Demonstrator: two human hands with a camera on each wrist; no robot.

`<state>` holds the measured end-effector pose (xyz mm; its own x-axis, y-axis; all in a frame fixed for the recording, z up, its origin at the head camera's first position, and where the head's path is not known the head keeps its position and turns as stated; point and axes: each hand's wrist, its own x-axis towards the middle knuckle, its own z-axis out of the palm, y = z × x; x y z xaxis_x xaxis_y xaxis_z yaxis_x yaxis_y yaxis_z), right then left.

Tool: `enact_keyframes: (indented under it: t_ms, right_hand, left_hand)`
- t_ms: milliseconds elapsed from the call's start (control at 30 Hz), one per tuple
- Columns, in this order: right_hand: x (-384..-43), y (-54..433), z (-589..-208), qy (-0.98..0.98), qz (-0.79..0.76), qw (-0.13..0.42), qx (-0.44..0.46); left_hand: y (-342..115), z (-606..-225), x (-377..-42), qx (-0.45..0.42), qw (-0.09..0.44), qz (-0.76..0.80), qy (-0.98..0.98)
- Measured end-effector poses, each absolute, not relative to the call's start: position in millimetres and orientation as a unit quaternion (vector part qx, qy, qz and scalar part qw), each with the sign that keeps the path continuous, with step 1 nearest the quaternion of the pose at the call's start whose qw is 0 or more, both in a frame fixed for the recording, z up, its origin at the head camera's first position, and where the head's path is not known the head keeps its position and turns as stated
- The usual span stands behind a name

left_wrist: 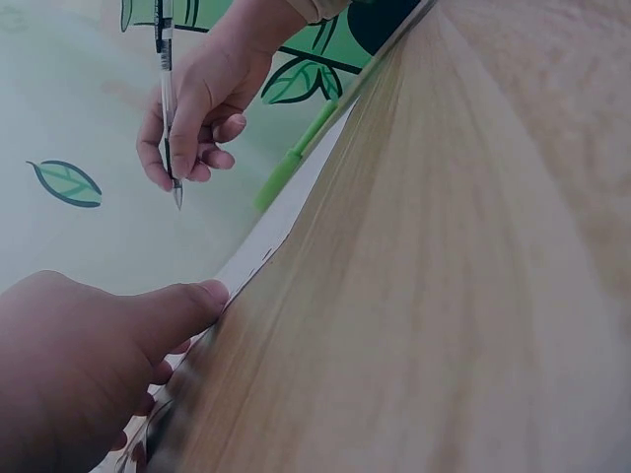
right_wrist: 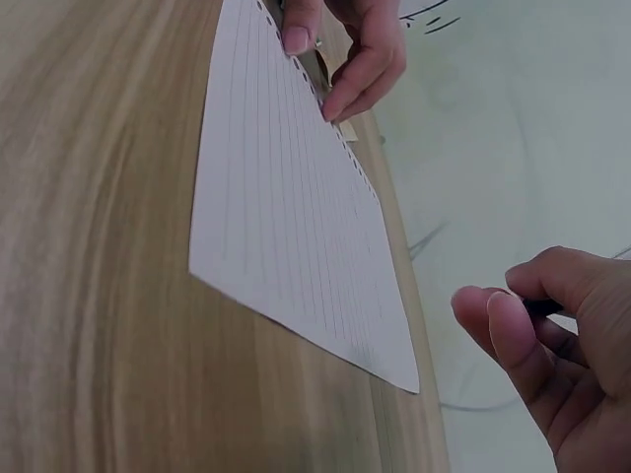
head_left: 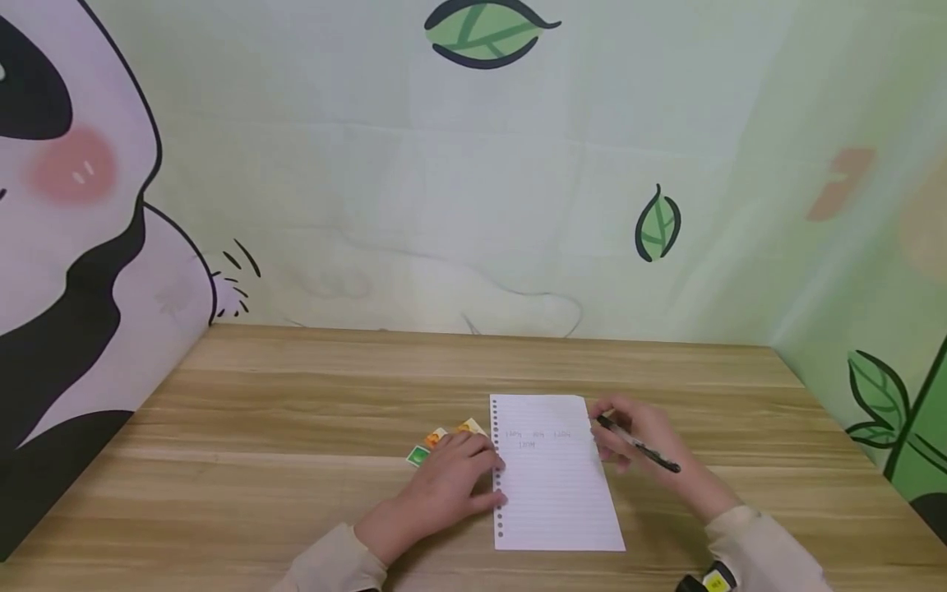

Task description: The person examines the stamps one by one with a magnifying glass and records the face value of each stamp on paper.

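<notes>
A lined sheet of paper (head_left: 555, 501), punched along its left edge, lies flat on the wooden table. Faint handwriting (head_left: 538, 438) runs across its upper part. My left hand (head_left: 455, 479) rests at the punched edge, thumb and fingertips spread on it. The thumb (left_wrist: 187, 307) shows at the paper's rim in the left wrist view. Right of the sheet, my right hand (head_left: 642, 432) holds a black-and-clear pen (head_left: 642, 446). Its tip points down in the left wrist view, apart from the paper. Small cards, one green (head_left: 418, 455) and others orange (head_left: 471, 426), lie partly hidden behind the left hand.
The wooden table (head_left: 296, 403) meets a pale wall cloth (head_left: 333, 164) at the back, printed with leaves. A large printed panda (head_left: 163, 279) covers the left side. A black band with a yellow label (head_left: 716, 582) sits by the right sleeve.
</notes>
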<state>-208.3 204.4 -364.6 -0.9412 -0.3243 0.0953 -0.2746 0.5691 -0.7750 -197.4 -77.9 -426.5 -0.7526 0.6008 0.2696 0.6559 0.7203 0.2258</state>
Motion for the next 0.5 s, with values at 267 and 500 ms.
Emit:
enact_keyframes:
  t_ms: [267,500]
  right_hand:
    - [-206.7,215.6,-365.1,0.869,-0.473,0.059,-0.134]
    - [-205.1,222.3,-364.1,0.867,-0.474,0.055,-0.146]
  left_hand:
    - [-77.8,-426.2,-197.6,-0.342,0.091,-0.154,-0.923]
    - [-77.5,-426.1,-197.7,-0.342,0.092,-0.153,-0.923]
